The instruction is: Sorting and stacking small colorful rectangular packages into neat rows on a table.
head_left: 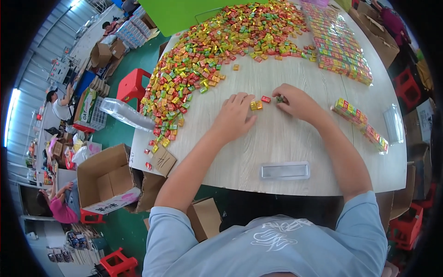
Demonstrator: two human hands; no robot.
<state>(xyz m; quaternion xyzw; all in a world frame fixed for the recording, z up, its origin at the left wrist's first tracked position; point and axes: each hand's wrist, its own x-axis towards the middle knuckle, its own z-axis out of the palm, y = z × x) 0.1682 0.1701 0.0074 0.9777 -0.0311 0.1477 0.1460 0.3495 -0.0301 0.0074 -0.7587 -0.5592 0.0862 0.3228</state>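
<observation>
Small wrapped candies in red, yellow, orange and green lie in a wide heap (249,32) over the far and left parts of the table (221,161). My left hand (234,115) rests palm down, thumb apart from the fingers, its fingertips beside a few yellow candies (256,105). My right hand (296,102) pinches a dark green candy (280,99) between thumb and fingers. Between the two hands sits a single red candy (266,99). Nearer to me lies a shallow clear plastic tray (284,171). Two candy-filled packs (360,123) stand end to end, right of my right forearm.
Filled clear packs (339,46) are stacked in rows at the far right. Clear trays are nested at the left edge (127,113) and the right edge (393,123). Open cardboard box (107,180), red stool (132,85) and a green panel (184,14) surround the table. Other people sit farther left.
</observation>
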